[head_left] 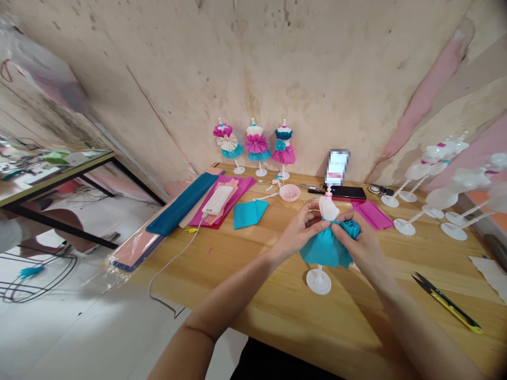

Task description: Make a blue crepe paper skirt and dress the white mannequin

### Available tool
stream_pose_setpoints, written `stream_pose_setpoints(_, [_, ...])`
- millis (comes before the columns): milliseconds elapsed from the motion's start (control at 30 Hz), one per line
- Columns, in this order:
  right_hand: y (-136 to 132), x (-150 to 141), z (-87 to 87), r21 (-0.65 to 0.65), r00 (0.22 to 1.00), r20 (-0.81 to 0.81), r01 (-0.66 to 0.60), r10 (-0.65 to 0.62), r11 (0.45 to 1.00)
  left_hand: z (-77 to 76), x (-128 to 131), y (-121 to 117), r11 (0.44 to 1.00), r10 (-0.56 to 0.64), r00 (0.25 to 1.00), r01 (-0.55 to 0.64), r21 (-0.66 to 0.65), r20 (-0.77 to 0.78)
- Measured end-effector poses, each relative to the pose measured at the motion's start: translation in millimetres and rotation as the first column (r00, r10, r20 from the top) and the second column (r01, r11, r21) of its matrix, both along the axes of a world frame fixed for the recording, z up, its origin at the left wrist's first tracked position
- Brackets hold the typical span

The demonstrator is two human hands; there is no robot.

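A small white dress-form mannequin stands on its round base near the front of the table. Around its waist is a turquoise crepe-paper skirt, gathered at the top and flaring below. My left hand pinches the gathered paper at the waist, thumb in front and fingers behind. On the other side my right hand grips the same paper, its thumb close to the left one. A bunched, rolled part of the turquoise paper sticks out above the right hand. The fingers behind the form are partly hidden.
Three dressed mannequins stand along the wall. Folded turquoise paper, a pink bowl and a white power bank lie to the left. Yellow-and-black thread snips lie at right, with several bare mannequins beyond.
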State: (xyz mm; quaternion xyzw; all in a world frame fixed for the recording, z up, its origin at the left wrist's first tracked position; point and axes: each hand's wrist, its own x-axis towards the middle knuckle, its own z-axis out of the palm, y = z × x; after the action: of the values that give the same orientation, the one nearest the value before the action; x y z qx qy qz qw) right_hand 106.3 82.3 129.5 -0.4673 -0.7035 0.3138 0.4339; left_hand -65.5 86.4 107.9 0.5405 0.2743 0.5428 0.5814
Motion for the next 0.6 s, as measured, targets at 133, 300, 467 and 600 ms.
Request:
stream_pose_setpoints(133, [7.7, 8.8, -2.7, 0.163, 0.990, 0.078, 0.103, -0.117, 0.981, 3.6, 8.4, 16.9, 0.992, -0.023, 1.000, 0.025, 0.120, -0.014])
stream_pose_setpoints(300, [15.7, 15.0, -3.5, 0.214, 0.982, 0.096, 0.141, -0.165, 0.967, -5.5, 17.6, 30.6, 0.978, 0.056, 0.998, -0.047, 0.202, -0.042])
stream_pose_setpoints(467, [20.1, 17.2, -4.7, 0.216, 0.973, 0.102, 0.181, -0.207, 0.959, -3.0, 19.0, 33.5, 0.974, 0.055, 0.996, -0.037, 0.224, -0.073])
stream_pose_setpoints(600, [22.2, 17.3, -5.6, 0.237, 0.955, 0.096, 0.251, -0.279, 0.939, 4.0, 20.0, 35.3, 0.973, 0.053, 0.995, -0.032, 0.227, -0.087])
